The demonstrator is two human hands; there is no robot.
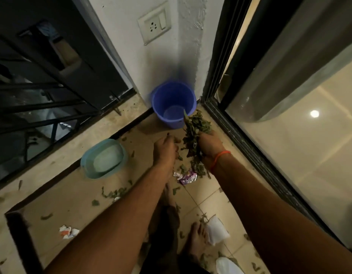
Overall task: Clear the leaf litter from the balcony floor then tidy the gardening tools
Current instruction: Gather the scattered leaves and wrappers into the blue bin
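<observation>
**Inspector:** State the load and where it sits.

**Me:** A bunch of dry green leaves (193,133), gripped in my right hand (208,144). The fingers of that hand are curled round the lower part of the bunch and clamped on it. The bunch stands roughly upright, its long axis running from my palm up and away from me, tips leaning toward the blue bucket (174,104).

**Inspector:** The bucket's bearing from the bunch?

**Me:** Straight ahead and slightly to the left, in the corner where the white wall meets the sliding-door track. The leaf tips overlap the near rim in the view; whether they are above the opening I cannot tell.

**Inspector:** The other hand?

**Me:** My left hand (167,147) is just beside the bunch, on its left, knuckles up, fingers curled downward. Whether they pinch a few scraps I cannot tell. The right hand is the nearer to the bucket.

**Inspector:** Remaining litter?

**Me:** Loose leaves lie on the balcony floor (58,198) beneath and behind my hands, along with a purple wrapper (188,177), crumpled paper (68,232) and a white packet (216,231) by my foot. A teal tub (104,158) stands to the left, well apart from the bucket.

**Inspector:** Assessment?

**Me:** In my judgement, a short forward carry and release; stray pieces may drop short of the rim.
</observation>
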